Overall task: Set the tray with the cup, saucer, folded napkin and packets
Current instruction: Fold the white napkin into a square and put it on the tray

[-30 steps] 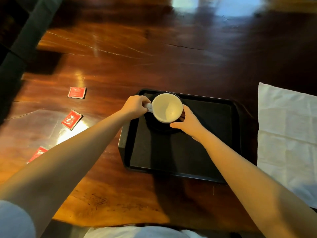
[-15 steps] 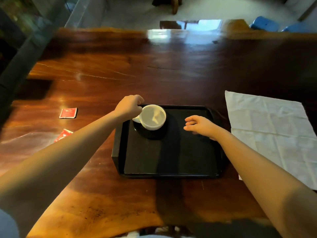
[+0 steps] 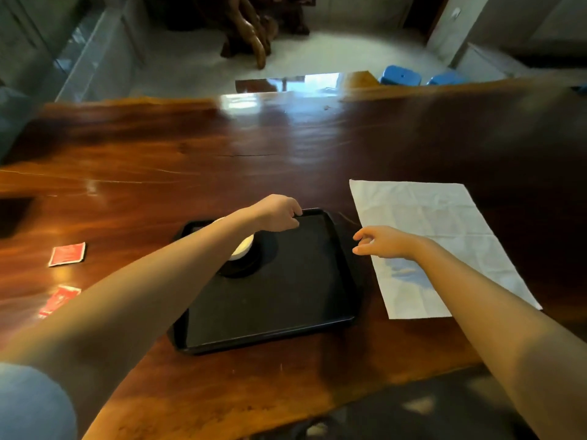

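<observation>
Reaching for the napkin (image 3: 435, 236): right hand (image 3: 379, 242) hovers at its near-left edge, just off the tray (image 3: 286, 300), fingers spread apart and empty. Left hand (image 3: 279, 212) has its fingers curled down at the tray's far rim; whether it actually clamps the rim cannot be told from this view.

Napkin lies flat and unfolded on the tabletop (image 3: 222, 147), to the right of the tray. Judged: thin, limp, very light; will crease where pinched and slide on the polished wood. Best taken by a corner or edge, then folded against the tabletop.

Cup (image 3: 243, 249) sits on the dark saucer (image 3: 251, 268) in the tray's far-left part, mostly hidden by the left forearm. Judged: ceramic, rigid, breakable; leave it undisturbed.

Red packets (image 3: 67, 254) lie on the tabletop well left of the tray. Judged: small, flat, light; pinch by an edge.
</observation>
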`<state>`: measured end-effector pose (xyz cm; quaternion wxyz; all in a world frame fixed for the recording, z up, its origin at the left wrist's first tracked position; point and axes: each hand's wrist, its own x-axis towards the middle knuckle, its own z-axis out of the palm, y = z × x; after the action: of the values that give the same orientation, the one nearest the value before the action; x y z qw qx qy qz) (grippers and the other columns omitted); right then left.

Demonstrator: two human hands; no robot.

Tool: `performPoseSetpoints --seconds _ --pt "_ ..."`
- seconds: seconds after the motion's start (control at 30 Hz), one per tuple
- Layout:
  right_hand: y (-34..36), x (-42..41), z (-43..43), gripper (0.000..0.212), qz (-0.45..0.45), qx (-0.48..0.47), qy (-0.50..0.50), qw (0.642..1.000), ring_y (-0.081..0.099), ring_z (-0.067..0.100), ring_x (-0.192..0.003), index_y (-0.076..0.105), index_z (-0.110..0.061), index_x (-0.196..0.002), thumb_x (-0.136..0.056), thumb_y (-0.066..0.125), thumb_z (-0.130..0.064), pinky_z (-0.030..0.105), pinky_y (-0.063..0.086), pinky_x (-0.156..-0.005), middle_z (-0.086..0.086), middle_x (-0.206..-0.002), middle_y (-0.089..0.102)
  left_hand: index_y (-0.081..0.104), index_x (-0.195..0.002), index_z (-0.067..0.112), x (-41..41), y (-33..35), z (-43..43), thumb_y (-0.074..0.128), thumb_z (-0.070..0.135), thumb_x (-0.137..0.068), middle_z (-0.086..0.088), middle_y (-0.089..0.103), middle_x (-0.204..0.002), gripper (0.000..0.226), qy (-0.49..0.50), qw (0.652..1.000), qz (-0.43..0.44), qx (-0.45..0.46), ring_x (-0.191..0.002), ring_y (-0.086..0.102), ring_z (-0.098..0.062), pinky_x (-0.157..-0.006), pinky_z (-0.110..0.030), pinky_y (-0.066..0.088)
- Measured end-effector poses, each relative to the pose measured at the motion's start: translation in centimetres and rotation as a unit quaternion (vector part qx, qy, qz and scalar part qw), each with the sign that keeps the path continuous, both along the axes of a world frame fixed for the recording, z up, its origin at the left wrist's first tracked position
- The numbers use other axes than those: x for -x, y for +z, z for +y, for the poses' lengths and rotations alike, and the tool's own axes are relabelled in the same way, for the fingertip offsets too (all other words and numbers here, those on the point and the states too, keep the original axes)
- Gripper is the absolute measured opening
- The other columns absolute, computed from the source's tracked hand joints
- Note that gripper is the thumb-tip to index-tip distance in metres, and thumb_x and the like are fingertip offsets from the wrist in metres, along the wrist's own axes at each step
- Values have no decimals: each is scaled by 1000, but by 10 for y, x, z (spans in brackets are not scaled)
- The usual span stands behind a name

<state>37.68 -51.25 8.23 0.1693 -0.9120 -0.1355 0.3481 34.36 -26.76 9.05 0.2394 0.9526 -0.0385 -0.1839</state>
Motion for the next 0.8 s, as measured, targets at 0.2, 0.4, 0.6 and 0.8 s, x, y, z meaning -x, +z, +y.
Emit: performPoseSetpoints --seconds 0.2,0.4,0.6,0.8 --pt "-12 -27 -65 45 -11 27 31 999 50 25 -120 44 -15 -134 -92 54 -31 34 41 -98 9 -136 49 52 -131 11 -30 -11 -80 52 19 -93 -7 56 -132 39 -7 1000 20 2 -118 53 -23 -94 -29 42" --pt "-44 -64 -146 50 -13 23 52 998 50 23 -122 42 -12 -136 -91 56 -30 31 39 -98 8 -137 49 52 -130 11 -56 -56 -183 53 18 -92 -10 57 -131 39 29 998 44 15 -118 53 -26 -95 -32 43" --pt "-101 -69 -222 55 -59 107 123 985 32 29 -134 29 -11 -142 -94 49 -29 38 30 -107 11 -147 34 46 -133 14 -39 -124 -264 52 17 -91 -9 51 -136 43 83 995 47 29 -124 47 -26 -101 -38 43" --pt "-143 -33 -285 77 -99 133 157 974 4 27 -143 9 -18 -148 -89 53 -42 44 11 -117 4 -156 5 27 -144 17 -5 -174 -287 51 35 -89 -11 17 -156 62 -80 990 -7 -116 -145 10 -31 -118 -44 15"
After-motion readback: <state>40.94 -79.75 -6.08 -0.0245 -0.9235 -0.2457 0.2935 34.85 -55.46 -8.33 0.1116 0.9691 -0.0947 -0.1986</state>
